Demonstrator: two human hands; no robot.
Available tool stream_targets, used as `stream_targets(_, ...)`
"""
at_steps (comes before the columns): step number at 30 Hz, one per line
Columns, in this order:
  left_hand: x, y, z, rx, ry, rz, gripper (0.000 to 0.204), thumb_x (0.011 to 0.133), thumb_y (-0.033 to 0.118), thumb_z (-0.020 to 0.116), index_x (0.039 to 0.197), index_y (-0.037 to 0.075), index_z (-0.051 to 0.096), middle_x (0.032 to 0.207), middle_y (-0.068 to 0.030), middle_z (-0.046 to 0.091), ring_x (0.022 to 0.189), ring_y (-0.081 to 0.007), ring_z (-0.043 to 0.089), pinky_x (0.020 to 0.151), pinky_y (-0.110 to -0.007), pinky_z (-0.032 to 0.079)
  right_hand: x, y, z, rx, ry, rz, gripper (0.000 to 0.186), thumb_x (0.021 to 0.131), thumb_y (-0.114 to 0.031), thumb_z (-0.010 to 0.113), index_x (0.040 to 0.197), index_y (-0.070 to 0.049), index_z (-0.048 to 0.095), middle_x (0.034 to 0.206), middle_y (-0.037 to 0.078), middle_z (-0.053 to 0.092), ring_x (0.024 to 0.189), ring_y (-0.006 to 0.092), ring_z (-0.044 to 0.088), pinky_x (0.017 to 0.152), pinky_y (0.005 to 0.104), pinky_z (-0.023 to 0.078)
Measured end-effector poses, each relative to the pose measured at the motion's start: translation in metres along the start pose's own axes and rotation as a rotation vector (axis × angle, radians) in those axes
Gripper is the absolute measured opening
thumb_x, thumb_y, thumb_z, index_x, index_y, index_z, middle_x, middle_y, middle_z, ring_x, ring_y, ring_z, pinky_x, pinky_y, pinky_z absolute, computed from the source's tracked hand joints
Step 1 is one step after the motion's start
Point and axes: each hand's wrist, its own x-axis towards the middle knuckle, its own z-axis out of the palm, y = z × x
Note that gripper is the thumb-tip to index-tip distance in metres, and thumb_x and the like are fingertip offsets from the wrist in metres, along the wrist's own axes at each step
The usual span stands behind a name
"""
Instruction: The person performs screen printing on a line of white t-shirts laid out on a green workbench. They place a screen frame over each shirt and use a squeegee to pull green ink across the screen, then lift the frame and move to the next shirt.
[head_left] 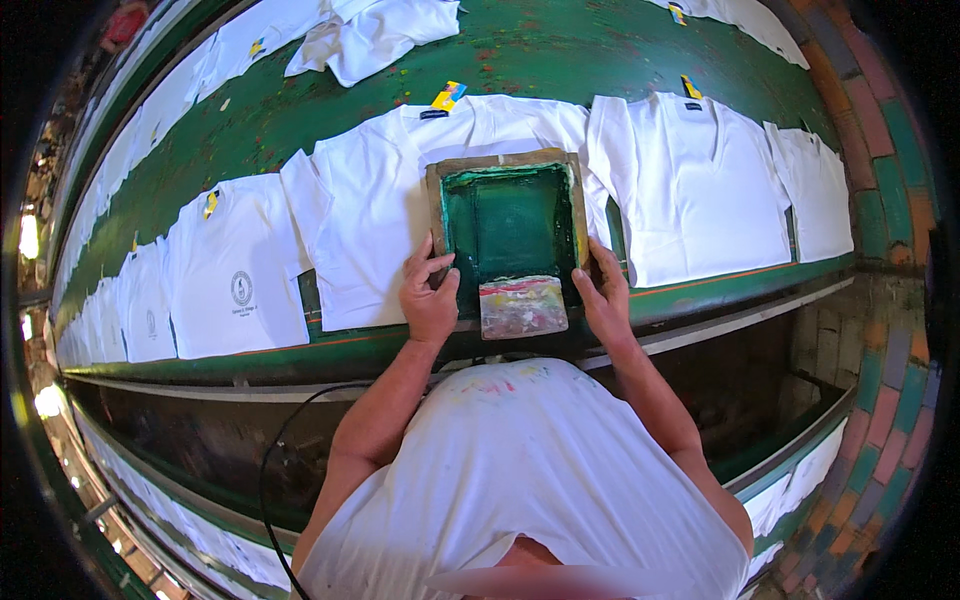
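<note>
A wooden screen-printing frame (506, 160) with a green mesh lies over the front of a white T-shirt (366, 190). My left hand (430, 296) grips its left side near the lower corner, thumb along the rim. On the opposite side my right hand (604, 292) holds the right rim in the same way. A paint-smeared squeegee (523, 308) rests inside the frame at the end nearest me, between my hands; neither hand touches it. Whether the frame lies flat on the shirt or just above it I cannot tell.
White shirts line the long green table (560, 55). The shirt (237, 270) to the left bears a dark round print; the shirt (700, 190) to the right shows a plain front. A crumpled shirt (370, 40) lies at the far side. A black cable (275, 450) hangs beside my left arm.
</note>
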Motion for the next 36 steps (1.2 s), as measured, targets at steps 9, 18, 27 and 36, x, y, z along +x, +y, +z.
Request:
stream_targets(9, 0.003, -0.002, -0.001, -0.02, -0.003, -0.001, 0.028, 0.09, -0.01, 0.08, 0.115, 0.003, 0.083, 0.162, -0.0171, 0.063, 0.122, -0.0153, 0.069, 0.094, -0.028, 0.056, 0.012, -0.017, -0.016, 0.192, -0.058, 0.212, 0.05, 0.107, -0.003, 0.07, 0.156, 0.004, 0.061, 0.141, 0.013, 0.07, 0.131, 0.0214, 0.065, 0.112, 0.0375, 0.053)
stream_targets(18, 0.007, -0.003, 0.003, -0.036, -0.015, 0.008, 0.046, 0.093, -0.014, 0.076, 0.138, -0.006, 0.073, 0.165, -0.0209, 0.059, 0.144, -0.0273, 0.064, 0.12, -0.038, 0.052, -0.033, -0.075, -0.015, -0.357, -0.116, -0.443, 0.044, 0.096, -0.005, 0.081, 0.139, -0.002, 0.073, 0.127, 0.02, 0.075, 0.118, 0.0434, 0.07, 0.104, 0.0477, 0.059)
stream_targets(27, 0.017, -0.012, 0.004, 0.097, -0.055, 0.053, 0.062, 0.089, -0.006, 0.082, 0.149, -0.002, 0.069, 0.16, -0.0211, 0.063, 0.144, -0.0331, 0.064, 0.122, -0.043, 0.051, -0.046, -0.109, 0.017, -0.858, -0.324, -0.681, 0.047, 0.086, -0.007, 0.082, 0.133, -0.004, 0.076, 0.129, 0.015, 0.075, 0.122, 0.0384, 0.069, 0.105, 0.0492, 0.057)
stream_targets(36, 0.025, 0.03, -0.023, 0.644, -0.245, 0.48, 0.051, 0.099, 0.008, 0.07, 0.147, -0.006, 0.068, 0.166, -0.0211, 0.057, 0.148, -0.0442, 0.054, 0.124, -0.052, 0.046, -0.012, -0.127, 0.028, -0.84, -0.404, -0.633, 0.044, 0.084, 0.006, 0.072, 0.127, 0.0, 0.077, 0.121, 0.018, 0.077, 0.115, 0.0409, 0.07, 0.101, 0.0494, 0.059)
